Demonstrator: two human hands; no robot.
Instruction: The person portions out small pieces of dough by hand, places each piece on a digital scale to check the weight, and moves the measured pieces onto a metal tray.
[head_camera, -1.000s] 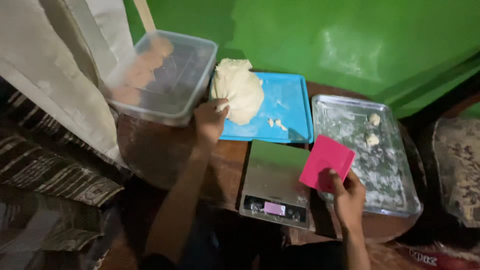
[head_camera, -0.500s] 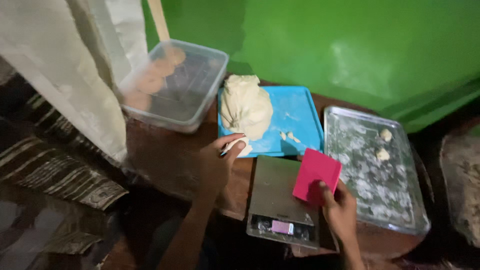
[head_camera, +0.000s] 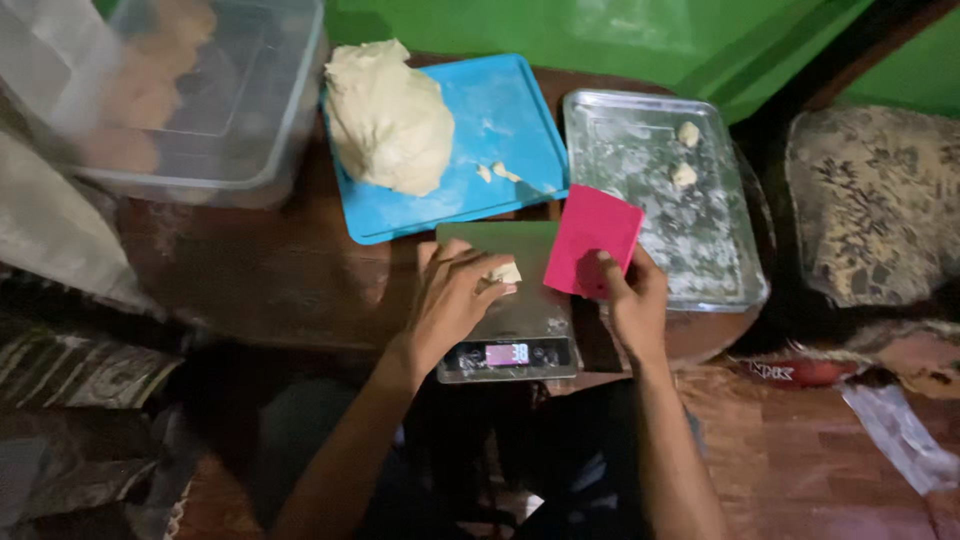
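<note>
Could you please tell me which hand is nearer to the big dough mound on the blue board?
Left. The left hand lies on the scale, just below the dough mound; the right hand, holding the pink scraper, is farther right.

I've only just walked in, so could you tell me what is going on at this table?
A person's left hand presses a small piece of dough onto a kitchen scale, while the right hand holds a pink scraper. A large dough mass sits on a blue board, and two small pieces lie in a floured metal tray.
</note>
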